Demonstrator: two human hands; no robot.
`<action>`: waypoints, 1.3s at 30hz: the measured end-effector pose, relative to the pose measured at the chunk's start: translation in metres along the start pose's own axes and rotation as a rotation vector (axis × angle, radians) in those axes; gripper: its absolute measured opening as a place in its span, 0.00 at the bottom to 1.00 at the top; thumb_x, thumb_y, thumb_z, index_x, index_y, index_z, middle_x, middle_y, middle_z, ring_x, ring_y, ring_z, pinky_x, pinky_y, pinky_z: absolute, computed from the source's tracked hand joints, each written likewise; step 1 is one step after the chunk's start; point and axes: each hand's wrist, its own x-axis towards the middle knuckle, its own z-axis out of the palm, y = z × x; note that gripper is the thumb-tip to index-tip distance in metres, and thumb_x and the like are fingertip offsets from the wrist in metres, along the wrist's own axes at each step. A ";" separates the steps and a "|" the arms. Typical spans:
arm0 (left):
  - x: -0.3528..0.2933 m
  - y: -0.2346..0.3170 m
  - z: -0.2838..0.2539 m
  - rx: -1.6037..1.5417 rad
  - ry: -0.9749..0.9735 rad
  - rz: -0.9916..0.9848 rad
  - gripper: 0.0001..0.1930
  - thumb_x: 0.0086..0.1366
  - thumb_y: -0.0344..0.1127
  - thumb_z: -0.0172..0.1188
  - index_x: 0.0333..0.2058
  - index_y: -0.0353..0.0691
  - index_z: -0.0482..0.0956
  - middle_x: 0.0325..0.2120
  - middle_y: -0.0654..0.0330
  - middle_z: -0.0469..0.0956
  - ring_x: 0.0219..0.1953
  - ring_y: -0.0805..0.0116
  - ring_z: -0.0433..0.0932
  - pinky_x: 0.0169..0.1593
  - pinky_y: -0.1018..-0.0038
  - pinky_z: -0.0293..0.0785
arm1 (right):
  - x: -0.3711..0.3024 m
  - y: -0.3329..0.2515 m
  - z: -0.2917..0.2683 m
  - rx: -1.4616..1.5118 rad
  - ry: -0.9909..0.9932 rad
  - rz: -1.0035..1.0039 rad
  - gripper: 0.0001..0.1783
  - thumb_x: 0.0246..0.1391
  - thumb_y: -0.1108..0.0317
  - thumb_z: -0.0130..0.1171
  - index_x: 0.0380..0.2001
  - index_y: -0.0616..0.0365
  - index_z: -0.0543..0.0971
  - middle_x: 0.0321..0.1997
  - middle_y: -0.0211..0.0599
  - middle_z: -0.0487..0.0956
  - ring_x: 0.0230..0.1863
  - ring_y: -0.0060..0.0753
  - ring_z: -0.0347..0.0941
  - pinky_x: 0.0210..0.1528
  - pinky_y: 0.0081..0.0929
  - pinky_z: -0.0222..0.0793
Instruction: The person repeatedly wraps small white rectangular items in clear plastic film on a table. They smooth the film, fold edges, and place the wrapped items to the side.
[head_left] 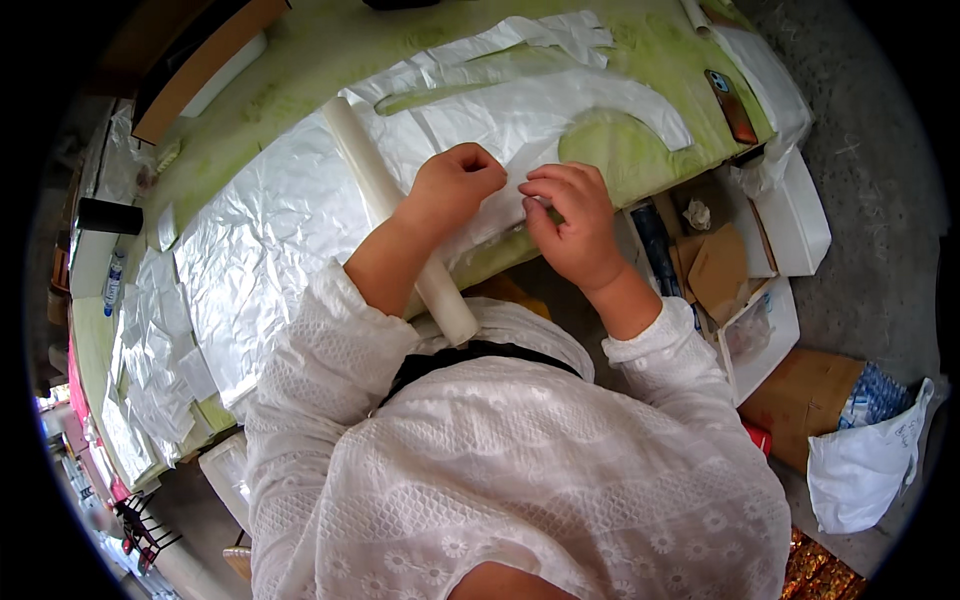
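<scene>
My left hand (455, 190) is closed, fingers curled in over the edge of a silvery white film sheet (270, 230). Whatever it pinches, if anything, is hidden. A short gap away, my right hand (570, 215) has loosely bent fingers, the thumb a little apart from them, and nothing visible between. Under my left forearm lies a pale roll (350, 150), slanting from the sheet to the table's near edge at my waist. Farther off, the film has curved cut-outs and narrow strips (490, 45).
The table (640, 50) has a green top. A phone (730, 105) lies at its right edge. Below on the right are an open drawer with cardboard (718, 275), a carton (805, 400) and a white bag (865, 470). Crumpled film pieces (150, 350) and a dark cylinder (110, 216) sit at left.
</scene>
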 end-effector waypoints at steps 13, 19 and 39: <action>-0.034 0.030 -0.010 -0.501 0.257 0.046 0.14 0.69 0.38 0.64 0.51 0.44 0.75 0.39 0.68 0.79 0.42 0.76 0.76 0.47 0.78 0.71 | 0.077 0.008 0.025 -0.161 -0.207 -0.162 0.35 0.48 0.68 0.68 0.63 0.50 0.75 0.63 0.39 0.77 0.54 0.51 0.73 0.60 0.46 0.68; -0.072 -0.009 -0.102 -0.574 0.391 0.117 0.07 0.69 0.34 0.63 0.45 0.44 0.78 0.36 0.68 0.79 0.36 0.76 0.77 0.41 0.77 0.76 | 0.040 0.008 0.067 0.211 -0.301 0.009 0.29 0.57 0.64 0.68 0.62 0.52 0.76 0.67 0.48 0.74 0.66 0.57 0.69 0.69 0.45 0.65; -0.116 -0.085 -0.106 0.999 0.487 0.251 0.30 0.66 0.37 0.58 0.67 0.41 0.69 0.69 0.56 0.66 0.72 0.50 0.60 0.74 0.46 0.52 | 0.022 0.016 0.051 -0.042 -0.248 -0.068 0.18 0.53 0.71 0.65 0.49 0.55 0.82 0.58 0.45 0.80 0.66 0.61 0.68 0.70 0.52 0.62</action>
